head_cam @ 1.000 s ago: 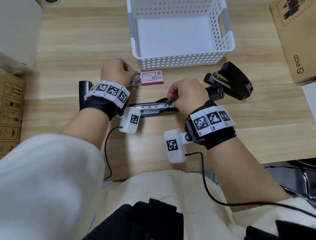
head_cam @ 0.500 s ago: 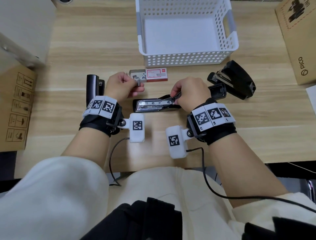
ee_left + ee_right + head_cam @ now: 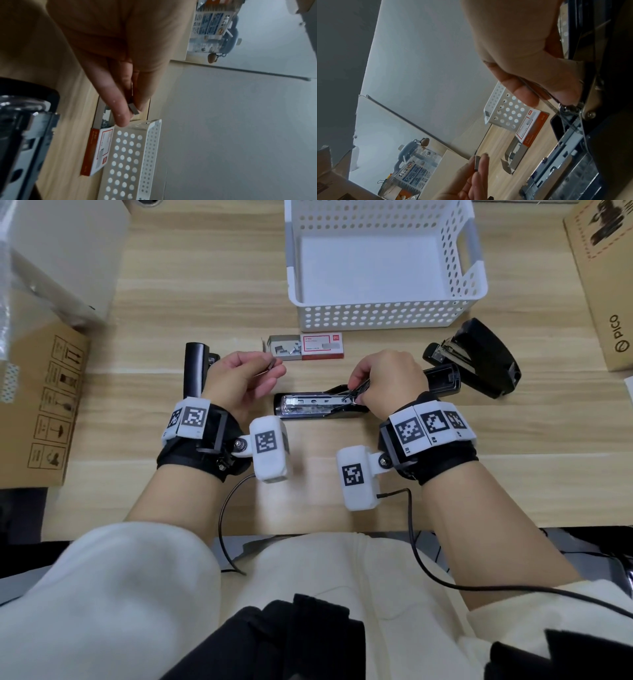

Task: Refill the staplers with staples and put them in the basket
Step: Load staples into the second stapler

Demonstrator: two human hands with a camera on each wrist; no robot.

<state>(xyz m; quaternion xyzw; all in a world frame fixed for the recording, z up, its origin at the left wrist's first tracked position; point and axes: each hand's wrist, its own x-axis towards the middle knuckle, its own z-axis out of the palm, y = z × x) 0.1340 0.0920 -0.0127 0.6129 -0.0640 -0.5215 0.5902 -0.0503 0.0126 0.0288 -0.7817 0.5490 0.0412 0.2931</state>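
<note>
A black stapler lies opened out on the desk, its metal staple channel facing up. My right hand sits over its hinge end and pinches the thin metal pusher rod between thumb and finger. My left hand hovers left of the stapler and pinches a short strip of staples. The red and white staple box lies open just behind. The white perforated basket stands behind the box with nothing in it.
A second black stapler lies to the right of the open one, a third stands behind my left wrist. Cardboard boxes flank the desk on both sides. Bare wood shows between the stapler and the near desk edge.
My left hand has drawn back from the staple box towards me with a staple strip pinched in it. My right hand has stayed on the open stapler.
</note>
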